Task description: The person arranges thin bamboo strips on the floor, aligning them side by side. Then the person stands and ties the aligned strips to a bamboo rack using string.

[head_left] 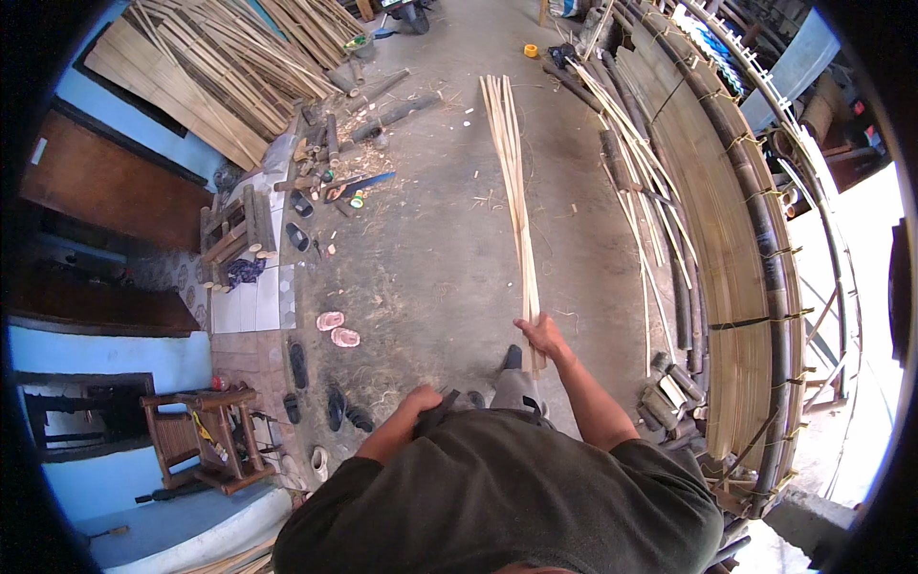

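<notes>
A bundle of long, pale bamboo strips (pixel 517 206) stretches away from me over the concrete floor, its far ends slightly fanned. My right hand (pixel 542 339) is closed around the near end of the bundle, beside my right leg. My left hand (pixel 419 401) is held at my left side, near the hem of my dark shirt, with its fingers curled. A dark, flat piece (pixel 441 408) shows at its fingers; its kind is unclear, and part of it is hidden against my clothes.
More loose strips (pixel 639 158) lie at the right, beside a long bamboo frame (pixel 755 220). Short bamboo pieces (pixel 669 394) are piled near its base. On the left are pink sandals (pixel 338 329), a handsaw (pixel 368 184), a bamboo stool (pixel 234 234) and a wooden chair (pixel 206 440).
</notes>
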The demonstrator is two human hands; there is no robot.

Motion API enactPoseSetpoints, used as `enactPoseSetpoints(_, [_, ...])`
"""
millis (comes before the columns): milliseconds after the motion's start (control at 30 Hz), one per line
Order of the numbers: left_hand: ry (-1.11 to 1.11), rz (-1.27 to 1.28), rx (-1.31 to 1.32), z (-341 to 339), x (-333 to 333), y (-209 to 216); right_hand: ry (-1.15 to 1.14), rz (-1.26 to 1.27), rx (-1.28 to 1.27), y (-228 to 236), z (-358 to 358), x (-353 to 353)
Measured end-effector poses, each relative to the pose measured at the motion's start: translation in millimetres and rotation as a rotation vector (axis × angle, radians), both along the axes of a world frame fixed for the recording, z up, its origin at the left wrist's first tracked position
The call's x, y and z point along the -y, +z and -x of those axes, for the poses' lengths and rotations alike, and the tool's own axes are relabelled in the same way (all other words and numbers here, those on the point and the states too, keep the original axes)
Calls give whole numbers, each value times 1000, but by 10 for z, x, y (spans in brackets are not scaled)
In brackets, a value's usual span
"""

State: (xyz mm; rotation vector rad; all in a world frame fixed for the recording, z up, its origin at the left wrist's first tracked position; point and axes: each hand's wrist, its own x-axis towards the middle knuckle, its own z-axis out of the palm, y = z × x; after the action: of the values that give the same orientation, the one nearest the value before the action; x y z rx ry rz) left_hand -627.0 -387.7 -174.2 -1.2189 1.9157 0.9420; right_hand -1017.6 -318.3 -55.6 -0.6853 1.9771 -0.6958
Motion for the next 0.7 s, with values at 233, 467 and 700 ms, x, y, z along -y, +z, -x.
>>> enactPoseSetpoints(233, [-58, -277, -13, -1337, -414, -524, -27, -74, -7, 91, -609, -13])
enactPoseSetpoints(467, [221, -469, -21, -2183, -941, -146, -146, 1, 39, -286, -1461, -555])
enactPoseSetpoints(700, [249, -613, -5, -2886, -1398, 189, -156, -102, 93, -146, -2267, -1095])
